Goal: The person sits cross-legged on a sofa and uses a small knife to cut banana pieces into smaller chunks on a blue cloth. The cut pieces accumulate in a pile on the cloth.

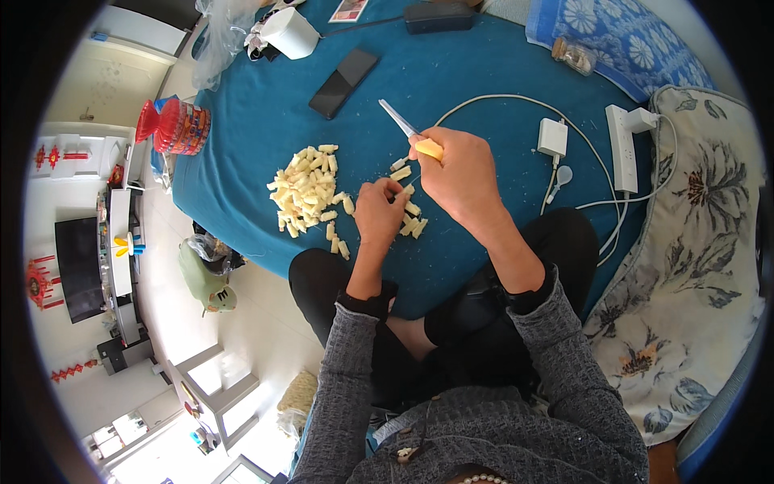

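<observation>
In my right hand (459, 172) is a pair of scissors (399, 118) with a yellow handle. Its blades point up and to the left, above the teal cloth (471, 78). My left hand (378, 212) rests low over the cloth, its fingertips at a few short, pale yellow tufted pieces (412, 208). Whether the fingertips pinch one of them is hidden. Left of that hand lies a heap of similar pieces (305, 187), with several loose ones between the heap and my knee. Some ends look frayed, and small light bits are scattered on the cloth.
A black phone (343, 83) lies beyond the heap. White cables run right to a charger (552, 138) and a power strip (621, 148). A corked glass jar (573, 56), a white container (291, 33) and a red-topped jar (176, 126) stand around. A floral cushion (683, 260) borders the right.
</observation>
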`<control>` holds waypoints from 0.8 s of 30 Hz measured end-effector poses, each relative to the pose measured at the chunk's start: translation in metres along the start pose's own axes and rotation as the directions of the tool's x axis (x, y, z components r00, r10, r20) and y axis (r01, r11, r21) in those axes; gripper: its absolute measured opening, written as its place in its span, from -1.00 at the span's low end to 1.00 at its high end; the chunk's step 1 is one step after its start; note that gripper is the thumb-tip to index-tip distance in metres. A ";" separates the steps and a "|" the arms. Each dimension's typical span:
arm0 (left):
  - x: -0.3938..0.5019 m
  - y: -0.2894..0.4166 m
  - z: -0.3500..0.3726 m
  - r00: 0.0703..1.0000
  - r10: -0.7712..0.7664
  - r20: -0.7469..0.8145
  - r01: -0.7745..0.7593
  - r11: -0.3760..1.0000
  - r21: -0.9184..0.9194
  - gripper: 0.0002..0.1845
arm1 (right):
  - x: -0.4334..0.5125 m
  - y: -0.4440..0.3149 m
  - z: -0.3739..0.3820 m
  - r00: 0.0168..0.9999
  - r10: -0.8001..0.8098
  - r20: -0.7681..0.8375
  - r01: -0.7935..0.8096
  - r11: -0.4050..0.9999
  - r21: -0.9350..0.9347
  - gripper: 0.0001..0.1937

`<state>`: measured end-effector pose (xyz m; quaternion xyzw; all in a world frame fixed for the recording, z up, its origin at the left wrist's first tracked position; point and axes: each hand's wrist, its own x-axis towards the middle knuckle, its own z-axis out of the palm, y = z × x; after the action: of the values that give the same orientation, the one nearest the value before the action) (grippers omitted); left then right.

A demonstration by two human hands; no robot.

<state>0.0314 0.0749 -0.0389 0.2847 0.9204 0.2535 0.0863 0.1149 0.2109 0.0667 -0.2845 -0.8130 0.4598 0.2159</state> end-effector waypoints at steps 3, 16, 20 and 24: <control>0.005 0.000 -0.013 0.984 -0.161 0.075 0.177 0.916 -0.361 -0.83 | 0.001 0.004 0.001 0.999 -0.045 0.007 0.045 0.998 -0.051 -0.86; 0.004 0.007 -0.066 0.961 0.108 0.254 0.259 -0.034 -0.965 -0.76 | -0.012 -0.004 0.029 0.973 0.052 0.225 -0.077 0.991 0.108 -0.79; -0.004 0.007 -0.045 0.966 0.021 0.259 0.260 -0.099 -0.961 -0.79 | -0.016 -0.002 0.046 0.979 0.119 0.163 -0.150 0.970 0.191 -0.79; -0.008 0.005 -0.033 0.971 -0.034 0.235 0.230 -0.122 -0.966 -0.78 | -0.018 -0.001 0.056 0.990 0.075 0.115 -0.091 0.986 0.141 -0.79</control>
<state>0.0302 0.0597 -0.0080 0.0485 0.4414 0.8230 0.3543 0.0934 0.1636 0.0386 -0.2761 -0.7751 0.5418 0.1718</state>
